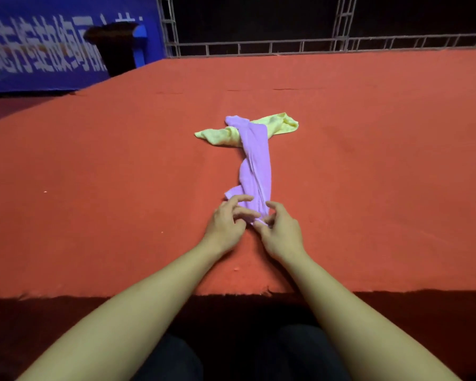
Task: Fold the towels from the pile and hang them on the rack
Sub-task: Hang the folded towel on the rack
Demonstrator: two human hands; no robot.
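Risk: the yellow towel [275, 125] could be dragged along, because the far end of the purple towel [254, 160] lies on top of it.
Second risk: the purple towel is twisted like a rope, so a crooked fold could be made if it is not opened flat first.
Place: both towels are seen on the red table [94, 160], the purple one stretched toward the person.
Left hand [226, 224]: the near end is touched by curled fingers.
Right hand [282, 229]: the near corner seems to be pinched.
Rack: not seen for sure.
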